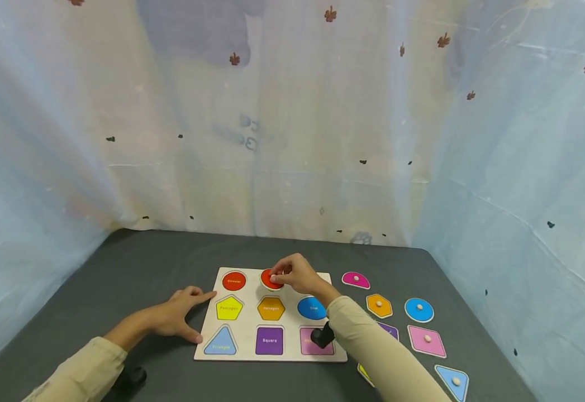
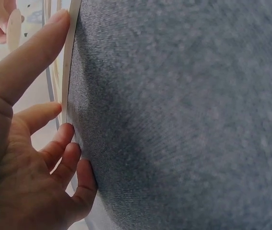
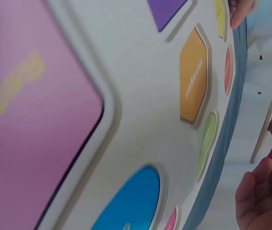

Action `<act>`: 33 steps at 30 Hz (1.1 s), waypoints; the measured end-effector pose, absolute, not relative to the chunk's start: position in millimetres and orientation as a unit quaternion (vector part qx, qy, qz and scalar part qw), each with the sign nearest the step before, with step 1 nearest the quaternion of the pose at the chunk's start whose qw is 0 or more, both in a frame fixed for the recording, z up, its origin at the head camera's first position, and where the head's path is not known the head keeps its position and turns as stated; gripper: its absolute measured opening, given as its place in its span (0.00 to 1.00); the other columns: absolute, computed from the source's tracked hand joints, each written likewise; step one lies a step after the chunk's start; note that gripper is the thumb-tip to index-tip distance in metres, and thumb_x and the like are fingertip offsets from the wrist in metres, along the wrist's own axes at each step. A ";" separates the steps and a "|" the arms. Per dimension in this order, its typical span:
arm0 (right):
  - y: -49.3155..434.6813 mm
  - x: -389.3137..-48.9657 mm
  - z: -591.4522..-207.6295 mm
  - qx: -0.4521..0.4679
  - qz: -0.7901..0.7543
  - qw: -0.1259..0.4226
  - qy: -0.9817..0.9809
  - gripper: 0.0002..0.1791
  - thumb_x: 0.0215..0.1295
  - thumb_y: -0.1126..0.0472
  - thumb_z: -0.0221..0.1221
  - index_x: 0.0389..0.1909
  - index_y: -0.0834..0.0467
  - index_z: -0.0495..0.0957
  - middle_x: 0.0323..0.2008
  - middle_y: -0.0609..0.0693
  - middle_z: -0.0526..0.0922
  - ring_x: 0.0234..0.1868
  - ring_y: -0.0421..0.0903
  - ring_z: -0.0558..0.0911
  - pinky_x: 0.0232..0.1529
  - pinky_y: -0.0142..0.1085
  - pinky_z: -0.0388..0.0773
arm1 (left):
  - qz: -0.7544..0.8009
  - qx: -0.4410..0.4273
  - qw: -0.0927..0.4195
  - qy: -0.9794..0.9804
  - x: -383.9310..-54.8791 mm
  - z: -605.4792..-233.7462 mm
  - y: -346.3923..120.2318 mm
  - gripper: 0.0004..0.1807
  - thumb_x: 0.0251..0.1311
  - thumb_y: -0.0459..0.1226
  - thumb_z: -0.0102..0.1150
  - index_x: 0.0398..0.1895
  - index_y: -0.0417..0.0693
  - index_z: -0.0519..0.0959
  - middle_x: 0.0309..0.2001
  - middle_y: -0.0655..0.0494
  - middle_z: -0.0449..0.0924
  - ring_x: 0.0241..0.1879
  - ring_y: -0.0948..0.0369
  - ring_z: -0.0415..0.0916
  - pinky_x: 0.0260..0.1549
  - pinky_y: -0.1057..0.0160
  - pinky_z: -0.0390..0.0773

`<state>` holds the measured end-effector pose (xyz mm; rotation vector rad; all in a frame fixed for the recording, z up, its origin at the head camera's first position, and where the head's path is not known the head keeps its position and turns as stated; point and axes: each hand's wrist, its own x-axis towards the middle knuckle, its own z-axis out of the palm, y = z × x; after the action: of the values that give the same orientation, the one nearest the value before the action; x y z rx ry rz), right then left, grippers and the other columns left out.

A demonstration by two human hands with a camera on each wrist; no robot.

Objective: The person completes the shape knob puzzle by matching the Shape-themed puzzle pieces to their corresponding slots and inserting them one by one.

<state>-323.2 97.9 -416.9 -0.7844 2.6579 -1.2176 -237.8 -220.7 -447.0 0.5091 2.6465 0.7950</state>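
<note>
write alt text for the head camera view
A person's right hand pinches a red round piece over a white board of labelled coloured shapes, while the left hand touches the board's left edge. More knobbed pieces lie to the right on a dark grey table, with pale sheeting behind.

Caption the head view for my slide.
Right hand holds red piece over puzzle board, left hand touching the board's edge.

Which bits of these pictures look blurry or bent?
Right wrist view: the pink shape's lettering is blurred and the board's far edge curves; left wrist view: the grey tabletop looks soft and grainy; head view: clearer, the purple square's word readable.
</note>
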 end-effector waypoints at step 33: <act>2.9 -329.2 -438.6 -0.189 -0.396 0.064 0.896 0.03 0.62 0.64 0.69 0.34 0.59 0.89 0.24 0.45 0.74 0.27 0.39 0.69 0.26 0.27 0.64 | 0.279 0.172 0.172 0.929 -238.1 -444.3 -220.7 0.58 0.43 0.46 0.82 0.78 0.48 0.60 0.67 0.41 0.60 0.64 0.41 0.58 0.62 0.30 0.61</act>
<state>-329.2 2.9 -438.6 -0.5696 2.7054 -1.1969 -238.1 -220.7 -444.3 0.4895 2.6368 0.7920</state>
